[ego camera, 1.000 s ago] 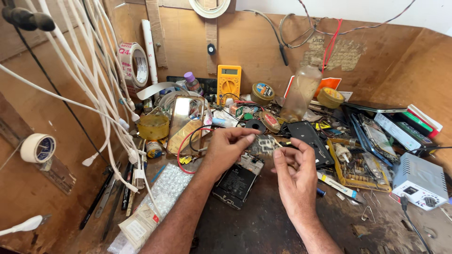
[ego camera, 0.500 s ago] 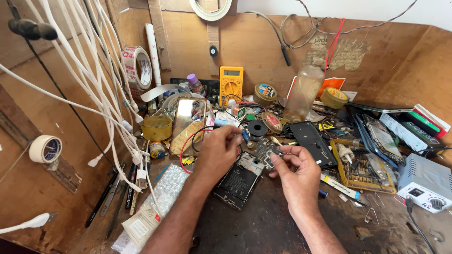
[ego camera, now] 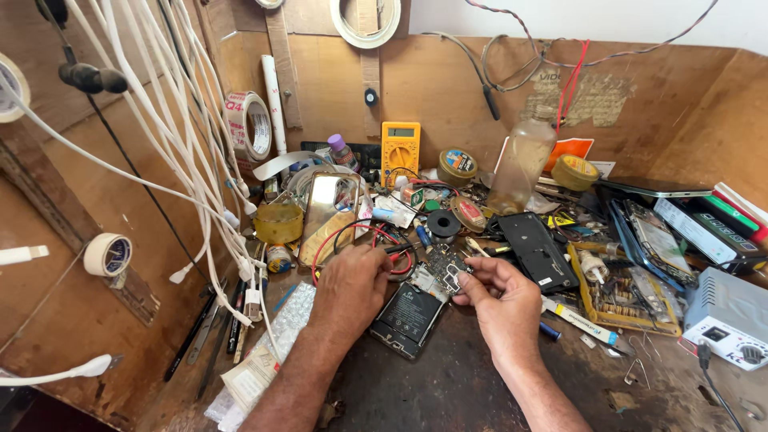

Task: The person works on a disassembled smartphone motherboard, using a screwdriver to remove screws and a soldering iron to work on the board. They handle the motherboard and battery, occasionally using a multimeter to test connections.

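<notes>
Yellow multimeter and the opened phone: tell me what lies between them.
In the head view, between the yellow multimeter and the opened phone lie small clutter, red and black wires and a black round part.

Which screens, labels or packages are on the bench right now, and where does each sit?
Yellow multimeter: upright at the back wall, small grey screen on top.
Opened phone: flat between left hand and right hand, black labelled battery.
Orange card: leaning at the back, behind a cloudy bottle.
Grey box: far right, small dark display.
Tape roll: hung left, printed red on white.
</notes>
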